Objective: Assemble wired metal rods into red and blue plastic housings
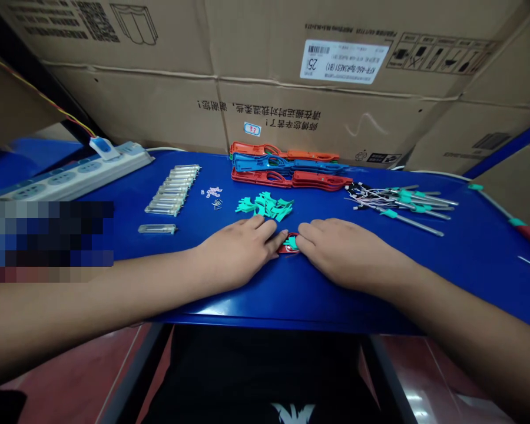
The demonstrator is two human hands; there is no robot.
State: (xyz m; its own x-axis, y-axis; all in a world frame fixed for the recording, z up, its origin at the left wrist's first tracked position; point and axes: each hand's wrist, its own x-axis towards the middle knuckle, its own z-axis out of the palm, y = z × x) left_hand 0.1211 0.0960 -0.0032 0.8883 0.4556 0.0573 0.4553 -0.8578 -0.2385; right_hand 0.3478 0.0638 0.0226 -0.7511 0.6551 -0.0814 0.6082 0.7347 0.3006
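Note:
Both hands lie palm down on the blue table (468, 247), fingertips meeting over a small red plastic part (288, 249) with a teal piece (290, 241) on it. My left hand (241, 250) presses on the part's left side with fingers together. My right hand (342, 250) covers its right side, thumb and fingers closed on it. Most of the part is hidden under the fingers. Just beyond the fingertips lies a pile of teal plastic clips (265, 206).
Red, blue and orange plastic handles (287, 168) are stacked at the back. A row of clear tubes (172, 189) lies left, one tube (156, 228) apart. Metal rods with teal tips (401, 203) lie right. A power strip (70, 176) sits far left; cardboard boxes (265, 76) stand behind.

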